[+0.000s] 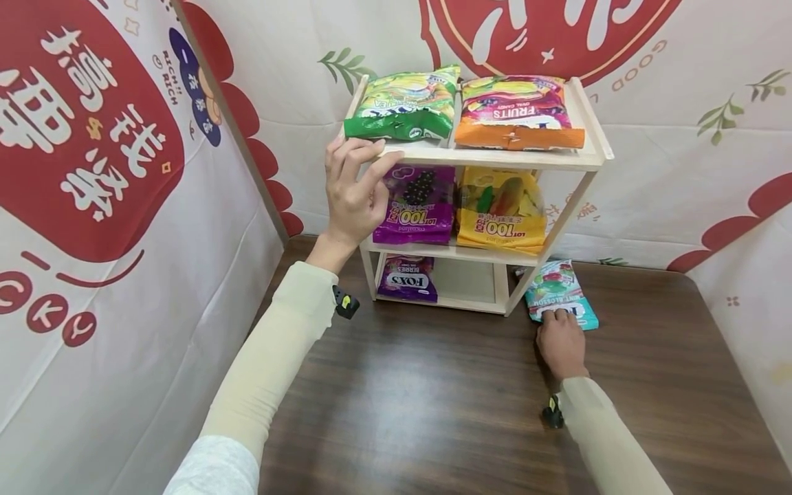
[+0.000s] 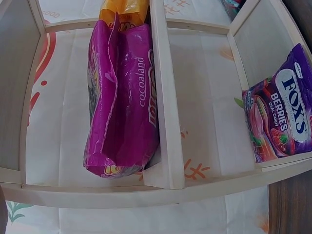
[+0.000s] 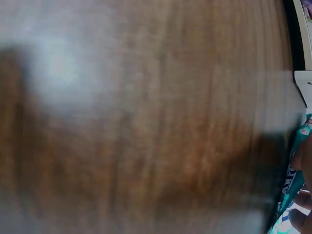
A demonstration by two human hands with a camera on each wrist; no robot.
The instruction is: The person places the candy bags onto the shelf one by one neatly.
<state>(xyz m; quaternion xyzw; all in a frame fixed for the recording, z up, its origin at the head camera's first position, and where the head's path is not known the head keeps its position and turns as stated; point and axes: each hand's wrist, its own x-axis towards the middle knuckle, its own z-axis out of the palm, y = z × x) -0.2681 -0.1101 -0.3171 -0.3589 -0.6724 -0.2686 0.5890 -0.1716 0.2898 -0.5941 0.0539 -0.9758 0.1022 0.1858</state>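
Note:
My left hand [image 1: 355, 189] grips the top board's left front corner on a small pale wooden shelf [image 1: 495, 157]. Its fingertips lie over the edge beside a green candy bag [image 1: 405, 106], with the thumb lower down. To the right of the shelf, my right hand [image 1: 562, 344] holds the near end of a teal Mint Blossom candy bag [image 1: 555, 285] lying on the table. In the right wrist view, fingers [image 3: 303, 197] close on that teal bag [image 3: 291, 185] at the frame's edge.
An orange-edged Fruits bag [image 1: 520, 113] shares the top board. Purple [image 1: 417, 206] and yellow [image 1: 501, 210] bags stand on the middle level. A Fox's Berries bag [image 1: 407, 278] sits at the bottom left. Printed cloth walls [image 1: 297, 172] enclose the brown table [image 1: 396, 399].

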